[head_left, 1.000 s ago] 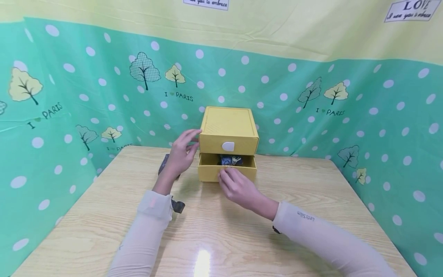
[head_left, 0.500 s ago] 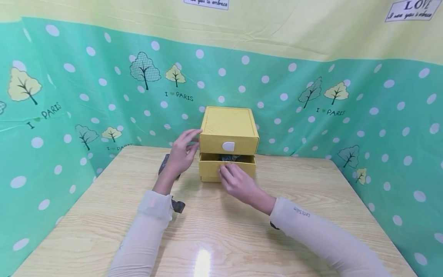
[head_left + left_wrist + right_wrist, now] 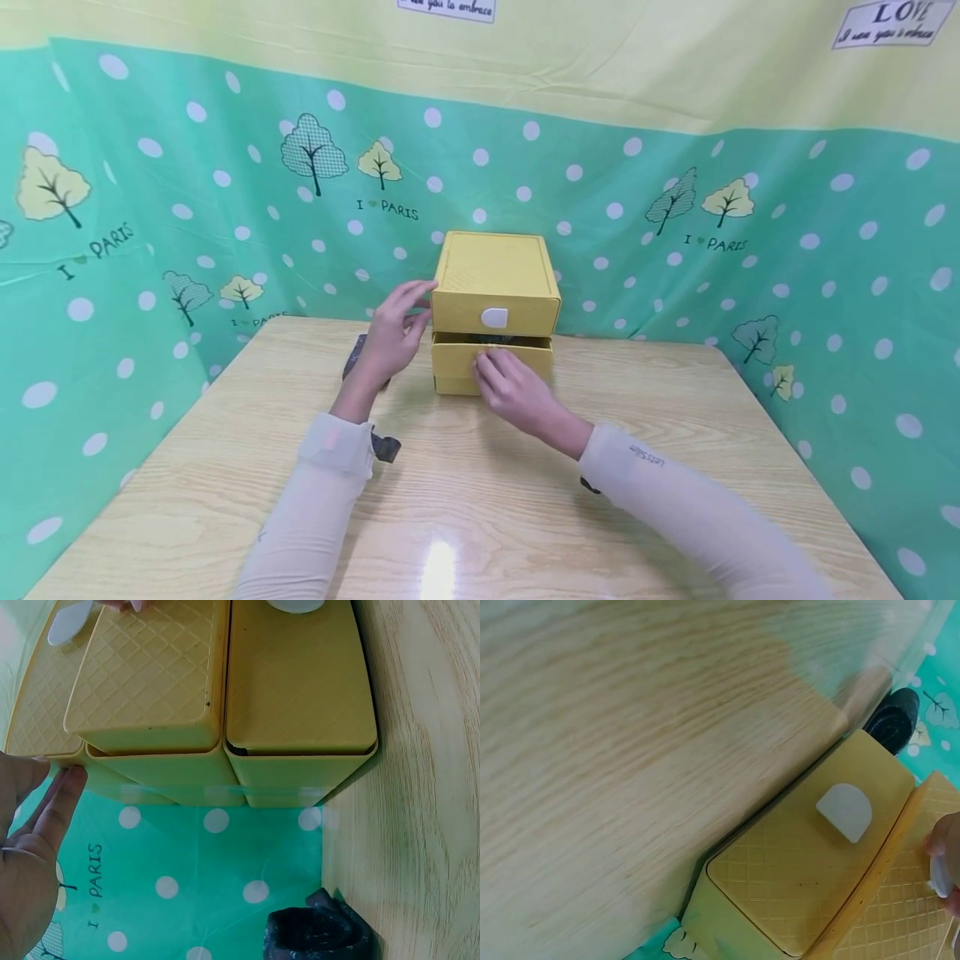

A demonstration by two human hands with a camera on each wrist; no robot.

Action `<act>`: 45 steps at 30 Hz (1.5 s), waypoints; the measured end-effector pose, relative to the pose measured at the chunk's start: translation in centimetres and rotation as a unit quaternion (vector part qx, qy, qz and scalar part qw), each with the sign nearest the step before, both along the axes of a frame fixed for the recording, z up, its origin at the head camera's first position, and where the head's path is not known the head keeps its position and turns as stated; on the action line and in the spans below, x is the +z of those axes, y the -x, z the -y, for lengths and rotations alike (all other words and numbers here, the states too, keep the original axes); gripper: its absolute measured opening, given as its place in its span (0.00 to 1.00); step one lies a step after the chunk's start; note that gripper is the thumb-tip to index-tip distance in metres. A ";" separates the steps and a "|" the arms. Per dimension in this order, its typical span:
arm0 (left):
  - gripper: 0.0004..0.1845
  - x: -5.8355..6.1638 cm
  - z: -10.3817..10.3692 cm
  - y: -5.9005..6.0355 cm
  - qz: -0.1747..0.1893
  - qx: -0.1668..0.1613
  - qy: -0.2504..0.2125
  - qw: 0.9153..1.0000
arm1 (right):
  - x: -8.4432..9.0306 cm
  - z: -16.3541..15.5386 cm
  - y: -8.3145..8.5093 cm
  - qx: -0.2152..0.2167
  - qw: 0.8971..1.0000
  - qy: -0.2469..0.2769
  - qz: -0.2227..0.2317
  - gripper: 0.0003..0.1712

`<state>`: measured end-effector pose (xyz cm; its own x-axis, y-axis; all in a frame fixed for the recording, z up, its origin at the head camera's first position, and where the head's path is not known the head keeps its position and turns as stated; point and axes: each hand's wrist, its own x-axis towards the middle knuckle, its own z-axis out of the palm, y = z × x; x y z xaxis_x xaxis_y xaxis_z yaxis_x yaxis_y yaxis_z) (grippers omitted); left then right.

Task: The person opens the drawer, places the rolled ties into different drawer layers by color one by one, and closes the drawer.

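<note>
A yellow two-drawer box (image 3: 495,279) stands at the middle back of the wooden table (image 3: 465,500). Its lower drawer (image 3: 457,371) is out by a thin gap, with dark contents barely showing. My right hand (image 3: 489,367) presses its fingers against the lower drawer's front. My left hand (image 3: 414,304) lies with straight fingers against the box's left side; in the left wrist view its fingers (image 3: 64,799) touch the box's edge (image 3: 150,675). The upper drawer is shut, and its white handle (image 3: 494,317) (image 3: 844,812) is in plain sight.
A dark rolled item (image 3: 358,354) (image 3: 319,937) lies on the table just left of the box, behind my left hand. A green dotted cloth wall (image 3: 187,208) encloses the table on three sides. Bare tabletop stretches toward the near edge.
The lower drawer has slid inward from well open to nearly closed, with my right hand following it toward the box. My left hand has stayed on the box's side.
</note>
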<state>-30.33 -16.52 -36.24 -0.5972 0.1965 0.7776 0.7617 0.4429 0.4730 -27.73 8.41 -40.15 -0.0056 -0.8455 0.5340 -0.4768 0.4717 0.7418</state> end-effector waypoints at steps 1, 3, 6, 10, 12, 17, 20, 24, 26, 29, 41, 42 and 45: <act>0.27 0.0 0.0 0.0 0.001 0.000 0.000 1.000 | 0.0 0.0 0.1 -0.004 1.000 -0.001 0.005 0.23; 0.27 0.0 0.0 0.0 0.002 0.001 0.001 1.000 | -0.1 0.1 0.2 -0.007 1.000 -0.002 0.008 0.21; 0.27 -0.1 0.0 0.0 0.001 0.001 0.002 1.000 | -0.1 0.1 0.3 -0.008 1.000 -0.001 0.014 0.19; 0.27 -0.1 0.0 0.0 -0.001 -0.001 0.003 1.000 | -0.2 0.0 0.6 -0.002 1.000 0.001 0.008 0.17; 0.27 -0.1 0.0 0.1 -0.002 -0.001 0.003 1.000 | -0.2 0.1 0.8 0.002 1.000 0.002 0.005 0.17; 0.28 -0.1 0.0 0.1 -0.005 -0.002 0.000 1.000 | -0.3 0.1 1.2 0.005 1.000 0.005 0.001 0.19; 0.27 0.0 0.0 0.1 -0.006 -0.002 -0.001 1.000 | -0.3 0.1 1.3 0.008 1.000 0.008 0.002 0.22; 0.27 0.0 0.0 0.1 -0.005 -0.001 0.000 1.000 | -0.3 0.2 1.5 0.010 1.000 0.011 -0.005 0.28; 0.27 0.0 0.0 0.1 -0.005 -0.001 0.000 1.000 | -0.3 0.2 1.6 0.010 1.000 0.014 -0.012 0.30; 0.27 0.0 0.0 0.1 -0.005 -0.001 -0.001 1.000 | -0.3 0.2 1.8 0.011 1.000 0.017 -0.015 0.31; 0.27 -0.1 0.0 0.2 -0.005 -0.005 -0.005 1.000 | -0.3 0.1 2.0 -0.007 1.000 0.012 0.020 0.17; 0.27 -0.1 0.0 0.2 -0.006 -0.005 -0.005 1.000 | -0.3 0.1 2.0 -0.007 1.000 0.013 0.021 0.17; 0.27 -0.1 0.0 0.2 -0.006 -0.005 -0.005 1.000 | -0.3 0.1 2.1 -0.007 1.000 0.014 0.019 0.17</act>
<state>-30.50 -16.53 -36.32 -0.5868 0.1936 0.7863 0.7709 0.4307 0.4692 -29.78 8.29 -40.48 -0.0391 -0.8303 0.5559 -0.4973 0.4987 0.7099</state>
